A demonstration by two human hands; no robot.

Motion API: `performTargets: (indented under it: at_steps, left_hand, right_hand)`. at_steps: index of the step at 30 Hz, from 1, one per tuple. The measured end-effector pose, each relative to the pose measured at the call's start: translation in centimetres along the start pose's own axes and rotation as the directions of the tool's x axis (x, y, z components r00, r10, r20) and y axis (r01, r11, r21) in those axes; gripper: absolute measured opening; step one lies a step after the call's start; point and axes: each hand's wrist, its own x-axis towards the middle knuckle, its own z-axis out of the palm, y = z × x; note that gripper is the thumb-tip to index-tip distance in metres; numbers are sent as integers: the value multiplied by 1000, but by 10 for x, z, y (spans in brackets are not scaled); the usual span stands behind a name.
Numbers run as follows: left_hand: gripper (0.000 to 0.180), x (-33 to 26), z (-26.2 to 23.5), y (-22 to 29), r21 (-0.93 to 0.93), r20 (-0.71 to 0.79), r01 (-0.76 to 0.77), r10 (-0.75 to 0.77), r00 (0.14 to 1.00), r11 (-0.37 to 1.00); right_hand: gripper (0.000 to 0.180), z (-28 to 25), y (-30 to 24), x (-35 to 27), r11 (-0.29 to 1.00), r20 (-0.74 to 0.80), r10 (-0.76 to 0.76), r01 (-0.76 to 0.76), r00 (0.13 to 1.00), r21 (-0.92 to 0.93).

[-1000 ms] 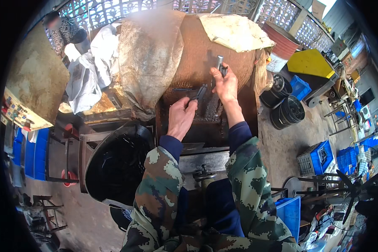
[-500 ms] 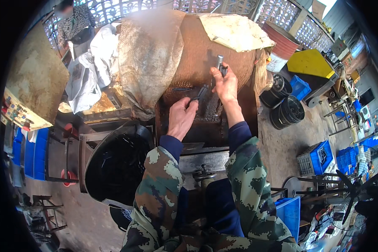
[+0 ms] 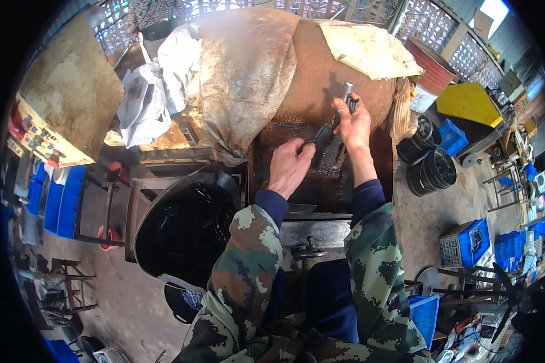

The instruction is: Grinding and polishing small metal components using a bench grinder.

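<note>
My left hand (image 3: 289, 167) is closed round the near end of a dark, slim metal piece (image 3: 323, 134), which points up and to the right. My right hand (image 3: 354, 126) grips a silver-ended metal rod (image 3: 347, 89), with darker slim pieces beside it between the fingers. The far end of the left hand's piece comes close to the right fingers; whether they touch I cannot tell. Both hands are above a dark, rusty metal trough (image 3: 297, 192), where a wet-looking dark strip (image 3: 328, 162) lies. Behind it bulges a large rusty drum (image 3: 330, 57).
A black bucket (image 3: 140, 245) of dark metal pieces stands at left. Sacking (image 3: 242, 72) and a pale sheet (image 3: 369, 51) drape the drum. Below the trough is a hand wheel (image 3: 309, 251). Black buckets (image 3: 427, 181) and a crate (image 3: 451, 248) are at right.
The view has shifted, so the scene sits further right. My left hand's dark piece has come closer to my right fingers. Both hands keep their hold.
</note>
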Motion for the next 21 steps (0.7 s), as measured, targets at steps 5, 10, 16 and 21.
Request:
performTargets:
  at_steps: [5, 10, 16, 21]
  left_hand:
    - [26, -1, 0, -2, 12, 2, 8, -8, 1000, 1000]
    - [35, 2, 4, -2, 44, 35, 56, -58, 998, 997]
    - [29, 1, 2, -2, 46, 22, 25, -26, 999, 999]
    - [33, 1, 4, -2, 48, 48, 37, -40, 998, 998]
  right_hand:
    - [41, 3, 4, 1, 1000, -17, -7, 7, 1000, 7]
    - [46, -3, 5, 3, 999, -5, -22, 22, 1000, -42]
    - [40, 3, 3, 3, 1000, -18, -21, 21, 1000, -1]
    - [42, 0, 6, 3, 999, -4, -28, 28, 1000, -34]
